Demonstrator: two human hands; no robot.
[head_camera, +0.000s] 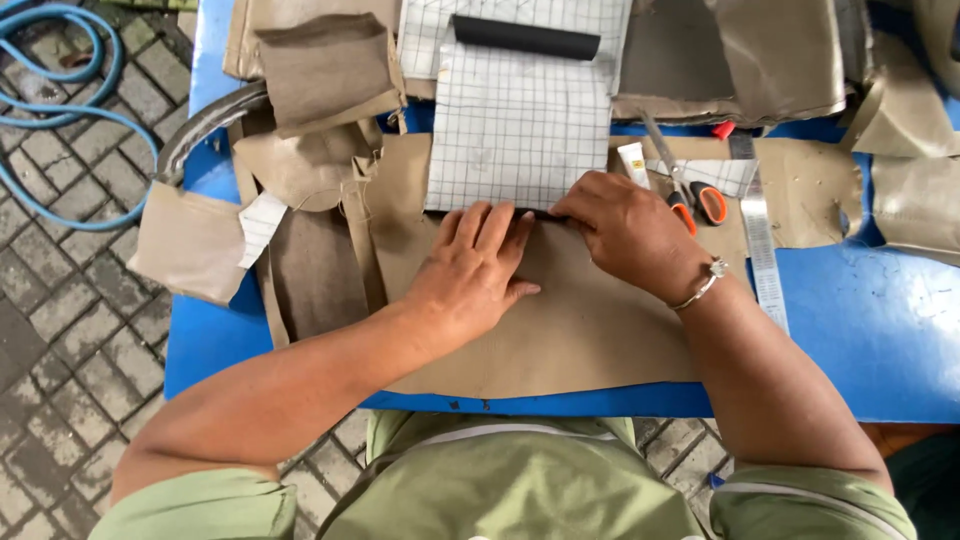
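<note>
checked white panel (515, 135) | flat, lower edge on tan cloth (560, 320)

Under both pressing hands: matt, coarse-woven tan cloth (560, 330). Just beyond the fingertips: white grid-lined cloth panel (517, 125), smooth, flat. Right of the grip: orange plastic-handled scissors (685, 190), dull metal ruler (760, 240). Beneath: glossy blue table (870, 330).
</note>
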